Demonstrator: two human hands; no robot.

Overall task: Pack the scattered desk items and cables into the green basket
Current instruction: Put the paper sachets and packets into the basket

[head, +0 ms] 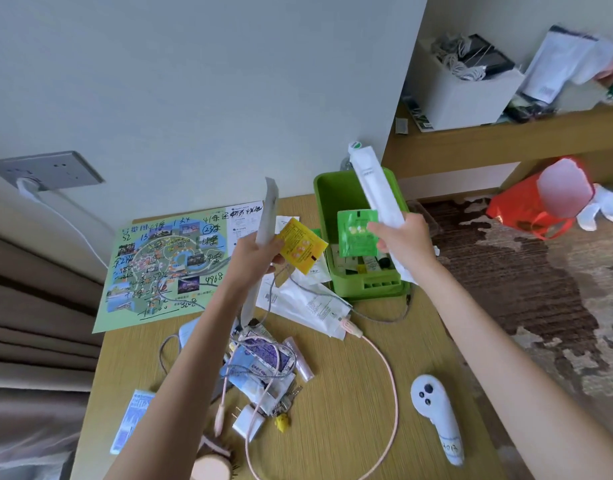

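The green basket [364,289] stands at the desk's far right edge with small items inside. My right hand [404,242] is above it, gripping a long white packet [374,188] and a green sachet [356,233]. Left of the basket, my left hand [253,252] holds a thin white packet [267,216] and a yellow sachet [303,245]. On the desk lie white packets [305,303], a pink cable [384,368], a grey braided cable [384,318], a white plug adapter [246,422] and a pile of small pouches [263,368].
A colourful map sheet [166,265] lies at the desk's back left. A white controller [436,414] rests near the right edge, a blue card [132,420] near the left edge. A wall socket [52,171] holds a plug. A red bag [537,206] sits on the carpet.
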